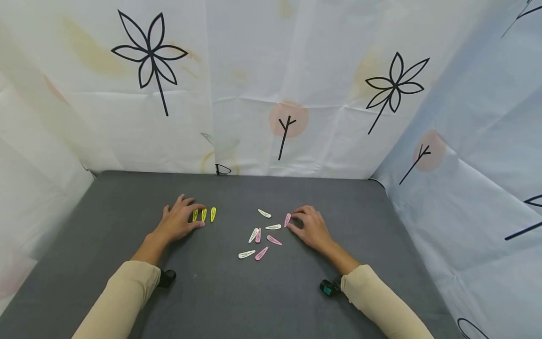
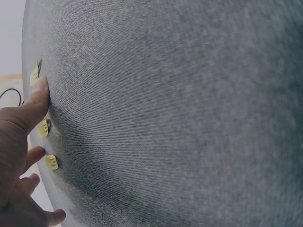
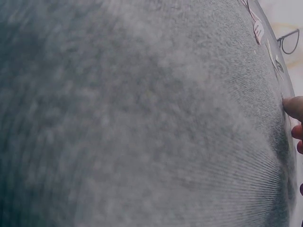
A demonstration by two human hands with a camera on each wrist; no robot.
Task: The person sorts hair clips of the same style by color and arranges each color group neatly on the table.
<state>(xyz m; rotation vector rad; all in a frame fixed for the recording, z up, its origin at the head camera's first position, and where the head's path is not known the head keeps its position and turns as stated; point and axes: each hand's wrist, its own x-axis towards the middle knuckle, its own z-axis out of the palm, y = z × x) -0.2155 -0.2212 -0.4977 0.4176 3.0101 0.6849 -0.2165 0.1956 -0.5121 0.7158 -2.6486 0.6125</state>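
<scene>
Three yellow hair clips stand side by side on the grey table. My left hand point(image 1: 178, 220) has its index finger and thumb at the two ends of the middle yellow hair clip point(image 1: 204, 215). The left yellow clip point(image 1: 195, 215) lies under the arch of that hand, and the right yellow clip point(image 1: 213, 214) is just beyond the fingertips. In the left wrist view, the thumb point(image 2: 35, 104) is close to the cloth. My right hand point(image 1: 312, 228) pinches a pink hair clip point(image 1: 287, 220) between thumb and index finger; in the right wrist view this clip is hidden.
Between the hands lie several white hair clips point(image 1: 273, 227) and three more pink clips point(image 1: 274, 240), loosely scattered. One white and one pink clip lie against each other. The grey cloth-covered table point(image 1: 237, 296) ends at a printed white curtain point(image 1: 254, 94) behind and at both sides.
</scene>
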